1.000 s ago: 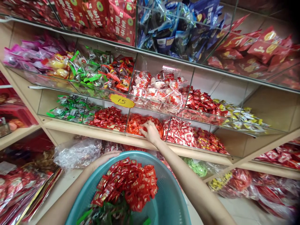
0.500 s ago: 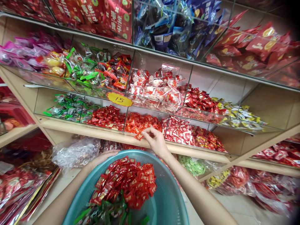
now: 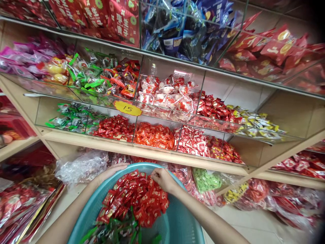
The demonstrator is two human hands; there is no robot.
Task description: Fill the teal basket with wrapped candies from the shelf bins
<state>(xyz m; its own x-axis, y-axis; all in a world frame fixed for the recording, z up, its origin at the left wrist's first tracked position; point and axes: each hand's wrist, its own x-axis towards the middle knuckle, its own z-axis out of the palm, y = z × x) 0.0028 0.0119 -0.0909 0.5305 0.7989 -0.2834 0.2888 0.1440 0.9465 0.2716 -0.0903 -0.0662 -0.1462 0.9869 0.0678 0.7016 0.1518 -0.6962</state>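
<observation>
A teal plastic basket (image 3: 182, 217) is low in front of me, and my left hand (image 3: 111, 172) grips its far left rim. Inside lies a heap of red wrapped candies (image 3: 144, 200), with green-and-dark wrapped candies (image 3: 119, 232) at the near side. My right hand (image 3: 165, 179) is over the far right part of the basket, at the edge of the red heap. Its fingers are pinched together; whatever is between them cannot be told from the candies below. Beyond the basket, orange-red wrapped candies (image 3: 154, 135) fill a clear-fronted shelf compartment.
Wooden shelving (image 3: 101, 144) with clear dividers holds several kinds of wrapped sweets. A yellow price tag (image 3: 127, 107) reads 15. Under the lowest shelf are a clear plastic bag (image 3: 82, 166) and bagged green sweets (image 3: 207, 179). Red packages (image 3: 20, 200) lie at the left.
My right hand has come back from the orange-red candies on the shelf, where it pinched a small packet, to above the basket. My left hand stays on the rim.
</observation>
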